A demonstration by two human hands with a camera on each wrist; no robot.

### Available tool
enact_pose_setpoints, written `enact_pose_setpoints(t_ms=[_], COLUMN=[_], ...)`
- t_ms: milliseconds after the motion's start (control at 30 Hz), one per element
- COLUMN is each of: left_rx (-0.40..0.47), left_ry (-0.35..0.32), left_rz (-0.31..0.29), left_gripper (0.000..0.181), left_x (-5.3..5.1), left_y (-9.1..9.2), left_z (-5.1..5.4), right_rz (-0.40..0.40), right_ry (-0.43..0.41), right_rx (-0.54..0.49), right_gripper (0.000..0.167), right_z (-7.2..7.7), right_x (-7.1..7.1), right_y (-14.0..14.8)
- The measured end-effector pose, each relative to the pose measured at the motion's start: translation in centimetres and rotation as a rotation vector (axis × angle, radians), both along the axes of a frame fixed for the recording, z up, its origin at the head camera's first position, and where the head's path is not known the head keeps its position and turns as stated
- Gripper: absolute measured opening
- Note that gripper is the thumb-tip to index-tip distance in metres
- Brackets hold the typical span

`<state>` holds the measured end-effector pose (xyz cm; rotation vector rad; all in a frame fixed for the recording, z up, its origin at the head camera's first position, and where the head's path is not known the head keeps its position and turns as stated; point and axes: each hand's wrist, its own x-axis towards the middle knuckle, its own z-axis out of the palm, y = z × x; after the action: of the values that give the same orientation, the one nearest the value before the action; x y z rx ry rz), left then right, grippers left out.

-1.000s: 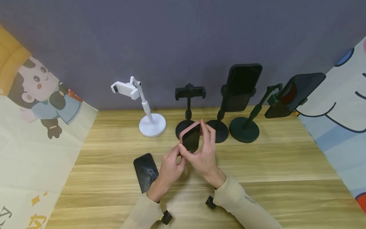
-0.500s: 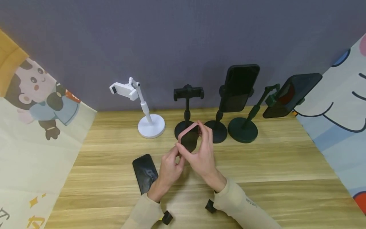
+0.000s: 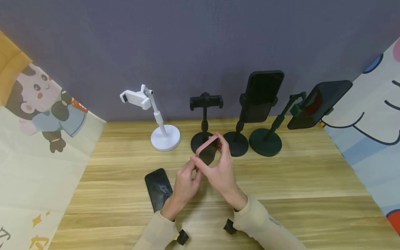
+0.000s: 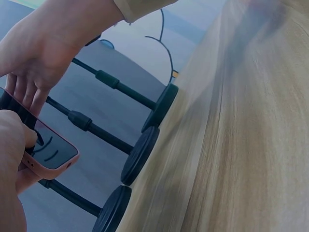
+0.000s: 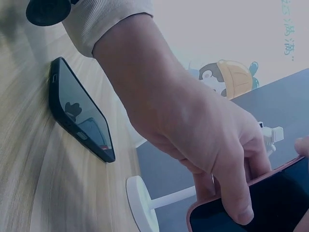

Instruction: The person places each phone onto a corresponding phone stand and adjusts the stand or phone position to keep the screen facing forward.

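A phone in a pink case [image 3: 207,152] is held tilted above the table, in front of the black stand with an unfilled clamp [image 3: 206,101]. My left hand [image 3: 185,184] pinches its lower left end; in the left wrist view the left thumb [image 4: 17,130] lies over the screen of the pink-cased phone [image 4: 55,150]. My right hand [image 3: 222,170] grips the same phone between thumb and fingers, along its right side. The right wrist view shows the left hand [image 5: 193,121] on the pink-cased phone [image 5: 270,198], with right fingertips at the frame's edge.
A black phone [image 3: 158,189] lies at the left, near the left forearm. Behind stand a white holder [image 3: 165,138] with nothing clamped, a black holder carrying a phone [image 3: 262,96], and a dark green holder [image 3: 265,142] carrying a tilted phone [image 3: 320,104]. A wall rises behind them.
The pink-cased phone has tilted slightly, so its screen looks narrower and more of its top edge shows. Both hands keep their grip with little movement; the head view has shifted slightly.
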<state>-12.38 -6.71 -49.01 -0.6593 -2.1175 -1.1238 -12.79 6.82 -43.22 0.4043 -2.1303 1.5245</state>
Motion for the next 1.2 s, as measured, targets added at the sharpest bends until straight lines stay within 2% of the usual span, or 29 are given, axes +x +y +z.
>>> enact_pose_setpoints(t_ms=[100,200,333,467,667,967,1100,1200], left_rx=[0.001,0.005,-0.002,-0.007,-0.017,-0.03,-0.029,-0.028], left_ry=[-0.01,-0.016,-0.018,-0.023,0.008,-0.006,0.016,0.027], left_rz=[-0.004,-0.011,-0.013,-0.01,-0.008,-0.028,-0.042,-0.07], left_gripper=[0.003,0.01,0.008,0.015,0.02,0.018,0.016,0.008], left_x=[0.0,-0.1,-0.2,-0.2,-0.1,0.0,-0.1,-0.3], left_y=[-0.1,0.0,0.0,0.0,0.0,-0.1,-0.1,-0.2], left_z=[0.2,0.4,0.5,0.5,0.3,0.5,0.4,0.5], right_rz=[0.012,0.027,0.032,0.027,0.023,0.018,0.017,0.023], right_ry=[-0.004,0.009,0.051,0.078,0.1,0.103,0.106,0.123], right_rx=[-0.014,-0.036,-0.078,-0.091,-0.091,-0.134,-0.144,-0.164], right_gripper=[0.096,0.091,0.086,0.085,0.083,0.084,0.084,0.083], right_z=[0.1,-0.1,-0.4,-0.6,-0.9,-1.3,-1.4,-1.5], right_x=[-0.1,-0.3,-0.7,-0.9,-0.9,-0.7,-0.7,-0.8], right_y=[0.0,0.1,0.1,0.2,0.4,0.7,0.8,0.9])
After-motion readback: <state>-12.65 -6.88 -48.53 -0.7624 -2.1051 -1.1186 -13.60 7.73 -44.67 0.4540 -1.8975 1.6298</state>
